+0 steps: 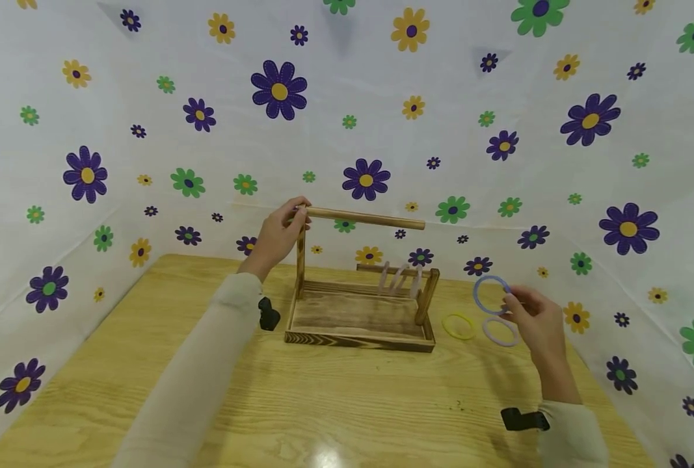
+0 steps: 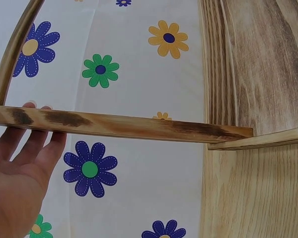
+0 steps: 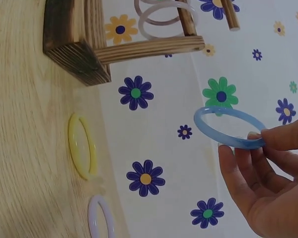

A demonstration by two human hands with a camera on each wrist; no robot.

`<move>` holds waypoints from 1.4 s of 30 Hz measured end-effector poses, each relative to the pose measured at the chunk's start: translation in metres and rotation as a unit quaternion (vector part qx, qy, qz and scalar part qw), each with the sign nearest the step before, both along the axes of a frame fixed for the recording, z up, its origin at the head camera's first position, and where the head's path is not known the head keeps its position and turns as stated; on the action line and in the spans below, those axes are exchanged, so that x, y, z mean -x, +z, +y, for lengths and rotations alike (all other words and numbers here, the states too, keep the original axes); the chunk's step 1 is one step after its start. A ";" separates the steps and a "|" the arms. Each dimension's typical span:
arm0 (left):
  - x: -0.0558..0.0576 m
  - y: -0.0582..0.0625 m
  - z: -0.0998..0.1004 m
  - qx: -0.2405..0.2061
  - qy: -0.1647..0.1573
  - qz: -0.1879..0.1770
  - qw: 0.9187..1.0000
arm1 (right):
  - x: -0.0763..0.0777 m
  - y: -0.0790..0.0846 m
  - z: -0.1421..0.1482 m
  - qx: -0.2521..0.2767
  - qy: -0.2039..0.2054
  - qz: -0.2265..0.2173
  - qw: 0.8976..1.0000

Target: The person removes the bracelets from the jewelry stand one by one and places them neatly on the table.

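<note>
My left hand (image 1: 278,235) grips the top of the tall left post of a wooden bangle stand (image 1: 300,266), right where the upper bar (image 1: 370,218) begins. In the left wrist view its fingers pass behind the post (image 2: 129,125). Out to the right, my right hand (image 1: 540,322) pinches a blue bangle (image 3: 228,140) between thumb and fingertips, raised above the table. Under it on the tabletop lie a yellow bangle (image 3: 73,141) and a lilac bangle (image 3: 92,218). Three pale, see-through bangles (image 1: 415,283) hang on the stand's lower bar (image 1: 367,267).
The stand's shallow tray base (image 1: 347,312) sits on a light wood table (image 1: 323,390). A shorter post (image 1: 427,299) at its right end carries the lower bar. White cloth (image 1: 335,65) printed with flowers encloses the table at the back and both sides.
</note>
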State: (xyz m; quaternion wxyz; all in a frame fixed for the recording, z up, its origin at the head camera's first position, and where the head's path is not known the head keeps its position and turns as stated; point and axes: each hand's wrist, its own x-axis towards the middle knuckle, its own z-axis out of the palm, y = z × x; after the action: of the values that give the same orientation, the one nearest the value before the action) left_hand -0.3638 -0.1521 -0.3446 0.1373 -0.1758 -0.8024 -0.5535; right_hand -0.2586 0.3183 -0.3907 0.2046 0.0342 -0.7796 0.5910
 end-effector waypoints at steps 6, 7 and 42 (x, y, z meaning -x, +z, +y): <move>-0.001 0.000 -0.001 0.001 0.003 -0.003 1.000 | 0.000 0.000 0.016 -0.064 0.008 -0.002 0.998; -0.001 0.000 -0.001 0.002 0.003 -0.003 1.000 | 0.000 0.000 0.018 -0.075 0.010 -0.006 0.997; -0.003 0.002 -0.001 -0.006 -0.002 -0.006 1.000 | 0.000 -0.017 0.067 -0.271 0.060 -0.172 0.945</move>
State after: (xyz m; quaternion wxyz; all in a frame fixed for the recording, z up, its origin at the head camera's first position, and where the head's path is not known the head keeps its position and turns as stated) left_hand -0.3604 -0.1526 -0.3423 0.1319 -0.1733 -0.7994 -0.5600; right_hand -0.2587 0.3852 -0.4080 0.0144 0.0330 -0.9303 0.3651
